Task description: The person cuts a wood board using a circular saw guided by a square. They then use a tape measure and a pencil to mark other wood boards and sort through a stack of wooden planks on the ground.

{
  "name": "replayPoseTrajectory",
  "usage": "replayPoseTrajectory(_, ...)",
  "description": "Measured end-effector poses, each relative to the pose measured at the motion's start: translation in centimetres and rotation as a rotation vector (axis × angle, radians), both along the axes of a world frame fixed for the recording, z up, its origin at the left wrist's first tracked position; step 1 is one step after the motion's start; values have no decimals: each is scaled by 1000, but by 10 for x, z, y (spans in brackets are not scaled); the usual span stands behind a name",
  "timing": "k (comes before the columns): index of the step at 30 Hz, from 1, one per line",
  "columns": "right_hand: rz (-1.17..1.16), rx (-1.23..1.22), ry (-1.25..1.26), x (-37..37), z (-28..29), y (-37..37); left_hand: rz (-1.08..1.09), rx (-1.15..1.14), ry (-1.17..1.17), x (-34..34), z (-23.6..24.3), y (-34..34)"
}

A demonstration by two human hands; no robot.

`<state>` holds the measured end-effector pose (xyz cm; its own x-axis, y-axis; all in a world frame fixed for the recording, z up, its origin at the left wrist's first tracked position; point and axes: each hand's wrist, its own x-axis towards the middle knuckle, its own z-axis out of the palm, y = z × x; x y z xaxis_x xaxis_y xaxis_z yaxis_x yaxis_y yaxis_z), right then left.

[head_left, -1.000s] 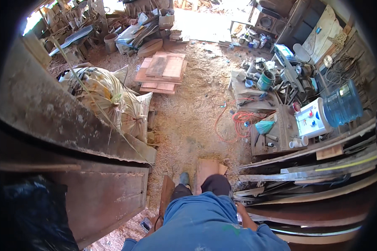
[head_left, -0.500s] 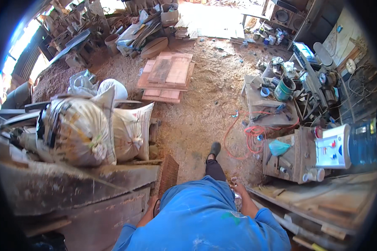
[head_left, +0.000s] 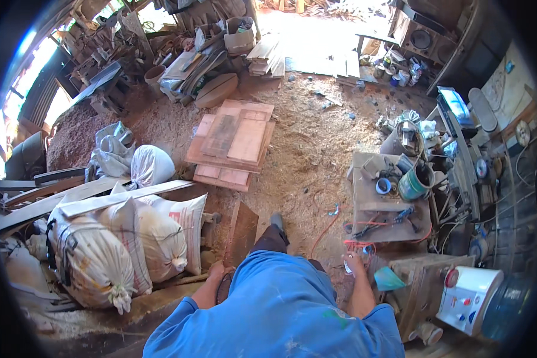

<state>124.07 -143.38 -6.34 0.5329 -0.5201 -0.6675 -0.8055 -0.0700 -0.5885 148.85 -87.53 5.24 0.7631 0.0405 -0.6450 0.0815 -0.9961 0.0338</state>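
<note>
My left hand [head_left: 216, 273] is low at my left side, closed on the near end of a brown wooden board [head_left: 243, 230]. The board stands out ahead of the hand, beside my leg, close to the filled sacks. On the other side my right hand [head_left: 356, 261] is held out a little from my body, its fingers curled round a small whitish, shiny thing [head_left: 348, 268] that I cannot make out. That hand is nearest to the low wooden stand with a turquoise bag [head_left: 389, 278] on it.
Tied sacks [head_left: 95, 256] and long planks [head_left: 125, 200] line the left. Ahead lies a stack of reddish boards [head_left: 235, 137]. At right stand a cluttered work table [head_left: 370, 209] with a green bucket [head_left: 417, 179], and a water dispenser [head_left: 468, 298]. An orange cord [head_left: 325, 235] crosses the sawdust-covered floor.
I have stepped forward, so the sacks, stacked boards and table are nearer. The wooden board has come along with my left hand. My right hand has swung forward and outward.
</note>
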Motion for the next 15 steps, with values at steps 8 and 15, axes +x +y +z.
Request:
replayPoseTrajectory(8,395,-343,-104,117,-50,-218,-5,-310,84,199,-78,-280)
replayPoseTrajectory(15,427,-113,362,350,-11,-303,28,-309,91,376,-81,-355)
